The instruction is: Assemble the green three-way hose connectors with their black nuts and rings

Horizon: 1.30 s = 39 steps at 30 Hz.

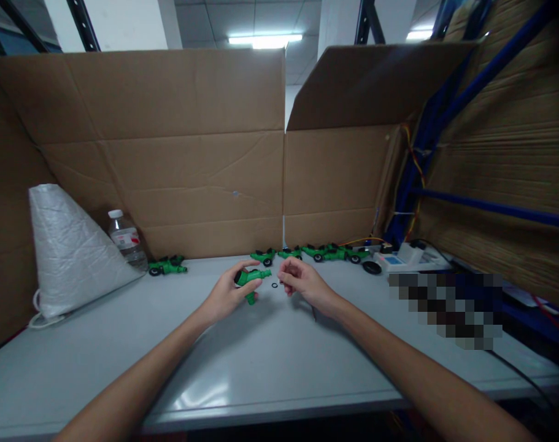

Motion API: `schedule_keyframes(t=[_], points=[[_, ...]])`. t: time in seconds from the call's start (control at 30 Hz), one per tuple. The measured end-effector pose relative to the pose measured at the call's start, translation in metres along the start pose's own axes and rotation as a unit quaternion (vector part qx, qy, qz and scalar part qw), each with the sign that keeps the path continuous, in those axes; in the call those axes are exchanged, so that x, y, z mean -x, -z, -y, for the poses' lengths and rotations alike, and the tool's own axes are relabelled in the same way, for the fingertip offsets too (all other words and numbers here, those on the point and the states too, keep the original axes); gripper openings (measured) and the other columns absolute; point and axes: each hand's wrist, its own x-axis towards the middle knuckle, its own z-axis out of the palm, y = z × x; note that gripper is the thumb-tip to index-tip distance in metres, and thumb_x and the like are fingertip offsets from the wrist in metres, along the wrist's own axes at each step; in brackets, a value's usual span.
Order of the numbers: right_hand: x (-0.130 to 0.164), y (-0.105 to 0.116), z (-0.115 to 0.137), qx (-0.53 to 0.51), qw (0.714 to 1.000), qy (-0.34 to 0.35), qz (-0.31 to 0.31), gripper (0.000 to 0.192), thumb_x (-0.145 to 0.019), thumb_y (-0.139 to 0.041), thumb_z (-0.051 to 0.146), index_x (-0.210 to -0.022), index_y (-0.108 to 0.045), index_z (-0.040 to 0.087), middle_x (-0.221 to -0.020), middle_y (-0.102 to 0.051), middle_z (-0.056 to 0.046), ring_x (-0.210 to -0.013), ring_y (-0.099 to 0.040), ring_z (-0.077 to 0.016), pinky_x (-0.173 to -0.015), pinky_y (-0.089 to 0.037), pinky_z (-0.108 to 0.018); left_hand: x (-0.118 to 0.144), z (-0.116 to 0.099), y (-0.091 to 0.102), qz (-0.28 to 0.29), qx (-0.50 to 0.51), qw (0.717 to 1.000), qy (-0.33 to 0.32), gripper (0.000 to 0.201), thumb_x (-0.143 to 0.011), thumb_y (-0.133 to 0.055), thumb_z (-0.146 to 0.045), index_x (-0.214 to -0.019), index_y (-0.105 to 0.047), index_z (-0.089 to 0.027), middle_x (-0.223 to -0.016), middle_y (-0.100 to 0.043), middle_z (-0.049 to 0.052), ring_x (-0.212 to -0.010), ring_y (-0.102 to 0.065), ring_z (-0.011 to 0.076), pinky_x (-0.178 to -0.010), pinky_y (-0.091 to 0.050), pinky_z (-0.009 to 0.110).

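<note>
Broadly, the scene is walled in by cardboard sheets (169, 153) that are stood up along the back of a grey table (270, 362), with blue racking (445, 110) seen at the right. A white woven sack (67, 245) is propped at the left edge, and a clear water bottle (125, 238) is stood just beside it. Along the back of the table a row of green fittings (325, 252) is laid out, with one more green fitting (167, 266) set apart near the bottle. A white device (401, 258) with wires is placed at the right end of that row.

Near the table's middle, above its surface, a green connector (251, 279) is gripped in the left hand (226, 298), the fingers being curled around its body and the thumb laid over the top. Its long axis is held roughly level and its narrow nozzle end is pointed to the right, toward the right hand (302, 282). That hand is held just beside the nozzle, apart from it, with the thumb and forefinger drawn together as in a pinch; whether anything is held between them cannot be told.

Between the two hands, just off the nozzle tip, a small black ring (274, 285) is seen; whether it is rested on the table or held cannot be told. The ring is found nearer to the right hand's fingertips than to the left palm.
</note>
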Motion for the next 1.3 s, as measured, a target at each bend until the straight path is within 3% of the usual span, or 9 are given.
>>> schedule_keyframes(t=[0.13,0.3,0.43,0.53,0.7,0.8,1.1,1.3], points=[[0.002,-0.002,0.0,-0.025,1.0,-0.014,-0.01,0.049,-0.076,-0.084,0.061,-0.088,-0.057,0.022,-0.074,-0.064,0.003,-0.06,-0.06,-0.0131,-0.056,-0.051,-0.026,0.003,-0.008,0.001,-0.009,-0.115,0.991,-0.074,0.038,-0.092,-0.075,-0.039,-0.125,-0.071,-0.021,-0.117,-0.072,0.009,-0.106,-0.066,0.0249,-0.097,-0.051,0.037],[0.003,-0.004,-0.001,-0.056,0.998,-0.022,-0.016,0.05,-0.072,-0.088,0.06,-0.085,-0.06,0.021,-0.079,-0.067,-0.001,-0.073,-0.065,-0.017,-0.071,-0.056,-0.033,0.007,-0.018,-0.001,-0.002,-0.135,0.986,-0.101,0.031,-0.092,-0.073,-0.038,-0.118,-0.07,-0.022,-0.113,-0.072,0.009,-0.105,-0.065,0.0261,-0.098,-0.048,0.036],[0.005,-0.007,0.002,-0.051,0.999,-0.001,-0.01,0.046,-0.072,-0.089,0.057,-0.083,-0.064,0.02,-0.097,-0.071,-0.005,-0.085,-0.066,-0.0186,-0.08,-0.056,-0.035,0.008,-0.021,-0.002,0.007,-0.144,0.983,-0.113,0.025,-0.092,-0.072,-0.034,-0.114,-0.069,-0.022,-0.11,-0.07,0.009,-0.105,-0.063,0.0263,-0.099,-0.046,0.036],[0.005,-0.008,0.004,-0.036,0.999,0.022,-0.009,0.044,-0.071,-0.091,0.053,-0.081,-0.064,0.02,-0.102,-0.07,-0.006,-0.082,-0.065,-0.017,-0.08,-0.055,-0.035,0.009,-0.017,-0.002,0.001,-0.153,0.982,-0.113,0.027,-0.092,-0.072,-0.031,-0.117,-0.066,-0.022,-0.112,-0.068,0.009,-0.107,-0.062,0.0263,-0.101,-0.045,0.037],[0.004,-0.01,0.001,0.032,0.995,0.096,-0.021,0.035,-0.079,-0.085,0.047,-0.082,-0.064,0.02,-0.086,-0.066,-0.002,-0.079,-0.061,-0.0173,-0.077,-0.05,-0.033,0.011,-0.007,-0.005,-0.009,-0.145,0.984,-0.106,0.048,-0.092,-0.073,-0.031,-0.136,-0.057,-0.023,-0.125,-0.065,0.011,-0.116,-0.061,0.0279,-0.107,-0.044,0.039],[0.005,-0.013,-0.001,0.065,0.991,0.11,-0.03,0.032,-0.083,-0.082,0.046,-0.085,-0.062,0.021,-0.085,-0.062,-0.001,-0.081,-0.06,-0.018,-0.075,-0.048,-0.031,0.012,-0.007,-0.006,0.001,-0.161,0.98,-0.116,0.048,-0.095,-0.069,-0.031,-0.141,-0.055,-0.023,-0.13,-0.063,0.012,-0.121,-0.058,0.0291,-0.109,-0.042,0.042],[0.008,-0.017,0.001,0.087,0.989,0.115,-0.027,0.031,-0.086,-0.078,0.047,-0.085,-0.059,0.022,-0.085,-0.059,0.0,-0.082,-0.057,-0.0186,-0.074,-0.048,-0.031,0.012,-0.018,-0.005,0.025,-0.168,0.977,-0.126,0.035,-0.097,-0.064,-0.031,-0.131,-0.06,-0.024,-0.124,-0.063,0.012,-0.118,-0.056,0.0301,-0.106,-0.041,0.043],[0.007,-0.018,-0.002,0.09,0.988,0.12,-0.025,0.032,-0.089,-0.073,0.051,-0.087,-0.057,0.023,-0.086,-0.059,-0.001,-0.081,-0.058,-0.019,-0.073,-0.049,-0.032,0.012,-0.015,-0.004,-0.009,-0.148,0.984,-0.097,0.028,-0.094,-0.068,-0.032,-0.119,-0.062,-0.023,-0.112,-0.065,0.008,-0.105,-0.058,0.0258,-0.099,-0.044,0.036]])
